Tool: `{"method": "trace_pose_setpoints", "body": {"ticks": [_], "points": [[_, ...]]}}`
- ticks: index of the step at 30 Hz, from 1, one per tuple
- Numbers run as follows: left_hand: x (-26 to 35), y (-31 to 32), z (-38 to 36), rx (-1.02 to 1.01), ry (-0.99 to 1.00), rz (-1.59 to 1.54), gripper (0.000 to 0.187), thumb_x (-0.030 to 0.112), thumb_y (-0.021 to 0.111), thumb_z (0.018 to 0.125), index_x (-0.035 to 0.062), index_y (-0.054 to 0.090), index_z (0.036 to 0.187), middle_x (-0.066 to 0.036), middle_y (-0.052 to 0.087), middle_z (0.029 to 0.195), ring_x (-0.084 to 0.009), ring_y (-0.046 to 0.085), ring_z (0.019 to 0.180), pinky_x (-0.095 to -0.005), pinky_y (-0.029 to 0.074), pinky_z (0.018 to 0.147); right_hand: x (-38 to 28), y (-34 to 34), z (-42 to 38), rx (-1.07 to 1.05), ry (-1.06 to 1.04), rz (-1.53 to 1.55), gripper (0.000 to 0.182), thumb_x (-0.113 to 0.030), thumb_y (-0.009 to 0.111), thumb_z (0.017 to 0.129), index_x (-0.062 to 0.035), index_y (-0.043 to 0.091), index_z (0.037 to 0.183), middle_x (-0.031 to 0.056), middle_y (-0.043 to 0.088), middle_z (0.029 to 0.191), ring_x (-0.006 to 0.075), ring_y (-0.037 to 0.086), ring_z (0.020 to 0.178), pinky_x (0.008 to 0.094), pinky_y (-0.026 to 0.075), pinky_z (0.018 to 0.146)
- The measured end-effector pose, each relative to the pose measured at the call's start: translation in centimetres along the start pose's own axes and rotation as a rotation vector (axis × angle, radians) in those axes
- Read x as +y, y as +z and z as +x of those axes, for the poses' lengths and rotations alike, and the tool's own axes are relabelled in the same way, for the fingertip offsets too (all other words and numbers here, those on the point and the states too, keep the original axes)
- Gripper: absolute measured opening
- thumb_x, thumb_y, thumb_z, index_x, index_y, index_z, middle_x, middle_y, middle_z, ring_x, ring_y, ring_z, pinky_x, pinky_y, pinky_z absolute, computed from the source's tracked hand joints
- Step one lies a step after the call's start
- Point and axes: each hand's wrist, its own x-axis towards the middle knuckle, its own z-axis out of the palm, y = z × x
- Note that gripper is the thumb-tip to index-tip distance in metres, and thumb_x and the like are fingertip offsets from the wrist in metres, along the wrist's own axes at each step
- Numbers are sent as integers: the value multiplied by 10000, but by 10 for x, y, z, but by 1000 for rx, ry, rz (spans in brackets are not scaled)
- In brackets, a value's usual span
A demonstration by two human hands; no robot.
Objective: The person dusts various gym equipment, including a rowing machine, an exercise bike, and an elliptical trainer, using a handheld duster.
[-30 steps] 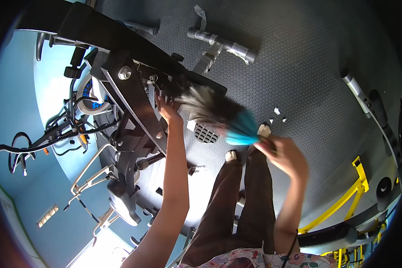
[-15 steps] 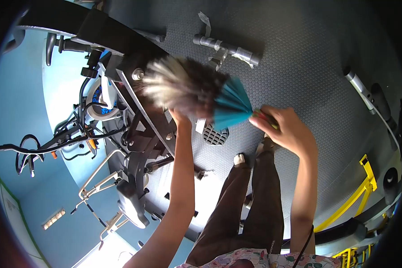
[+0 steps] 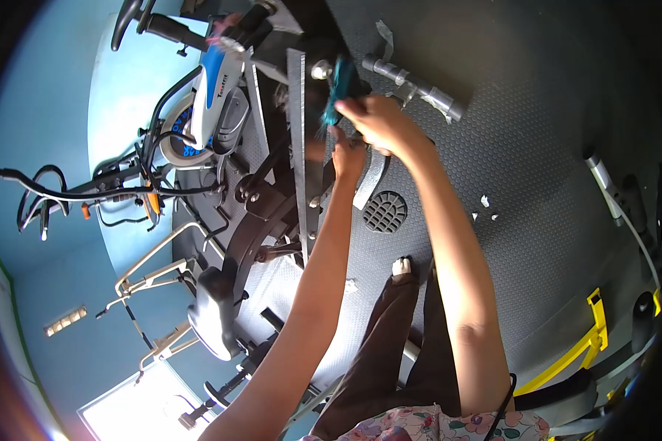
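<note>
My right hand (image 3: 379,121) grips the handle of a feather duster (image 3: 336,92) with a teal collar; its feathers are pushed in among the black frame parts of an exercise machine (image 3: 296,162) and mostly hidden. My left hand (image 3: 346,156) rests on the machine's black frame just below the duster, fingers on the metal. Both arms reach forward over my dark trousers.
A blue-and-white exercise bike (image 3: 206,95) with black handlebars stands left of the frame. A grey taped bar (image 3: 419,82) lies on the studded dark floor, near a round floor drain (image 3: 385,212). Yellow railing (image 3: 581,338) sits at the right. Paper scraps lie on the floor.
My right hand has swung the duster up and left into the machine's upper frame, and the feathers are now tucked out of sight. The view has shifted upward; my left hand stays on the frame.
</note>
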Motion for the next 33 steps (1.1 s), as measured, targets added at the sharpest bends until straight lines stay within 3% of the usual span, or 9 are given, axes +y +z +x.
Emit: {"method": "trace_pose_setpoints", "body": {"ticks": [4, 9, 10, 13, 15, 18, 24, 30, 33], "points": [[-11, -4, 1, 32, 148, -22, 581, 282, 546, 755, 42, 350, 1246, -236, 598, 939, -397, 567, 901, -450, 433, 798, 32, -39, -77, -56, 158, 133, 445, -457, 520, 839, -24, 608, 892, -26, 402, 451, 35, 371, 360, 214, 249, 324], [-11, -8, -5, 71, 82, -44, 638, 231, 554, 747, 0, 287, 1279, -264, 576, 977, -409, 550, 924, -455, 439, 801, 109, -83, -214, 98, 363, 222, 390, -417, 570, 818, -58, 523, 674, -34, 389, 485, 37, 364, 385, 210, 256, 352], [-24, -4, 2, 27, 96, -47, 828, 266, 591, 735, 33, 96, 1357, -242, 569, 1034, -399, 527, 985, -422, 415, 854, 111, -90, -243, 106, 420, 172, 396, -426, 569, 811, -63, 520, 660, -25, 397, 473, 41, 375, 381, 208, 271, 359], [-26, -7, -11, 131, 236, 37, 795, 211, 590, 737, 26, 123, 1352, -250, 581, 982, -388, 555, 935, -411, 448, 796, 108, -115, -323, 83, 399, 137, 325, -341, 584, 808, -67, 504, 651, -19, 424, 473, 37, 406, 384, 194, 273, 365], [8, -37, -48, 182, 169, -185, 423, 103, 534, 763, -16, 460, 1162, -254, 568, 1000, -380, 559, 919, -434, 464, 771, 87, -121, -351, 116, 387, 98, 301, -309, 585, 804, -65, 498, 649, -22, 431, 480, 33, 407, 388, 193, 286, 371], [38, -68, -108, 632, 547, -256, 154, -14, 518, 747, 31, 587, 877, -108, 587, 728, -276, 530, 643, -345, 414, 652, 38, -125, -338, 53, 356, 56, 264, -275, 575, 816, -57, 517, 678, -16, 436, 484, 51, 426, 414, 206, 303, 387], [47, -91, -113, 743, 308, -77, 677, 117, 557, 772, -1, 209, 1341, -201, 259, 1362, -341, 261, 1250, -426, 170, 1050, -36, -84, -214, 200, 137, -117, 346, -330, 549, 847, 7, 547, 770, 107, 481, 530, 130, 441, 444, 290, 355, 451], [21, -99, -96, 356, 326, 221, 713, 244, 518, 818, -103, 134, 1308, -213, 152, 1390, -315, 121, 1310, -387, 106, 1091, -61, -53, -190, 257, 150, -215, 381, -352, 505, 866, 23, 545, 813, 187, 532, 632, 273, 508, 539, 364, 418, 572], [13, -104, -96, 284, 348, 205, 772, 238, 578, 766, -92, 142, 1311, -209, 139, 1392, -321, 125, 1307, -388, 117, 1089, -76, -73, -188, 252, 329, -97, 386, -406, 514, 851, -25, 573, 834, 57, 471, 510, 120, 448, 379, 267, 358, 356]]}}
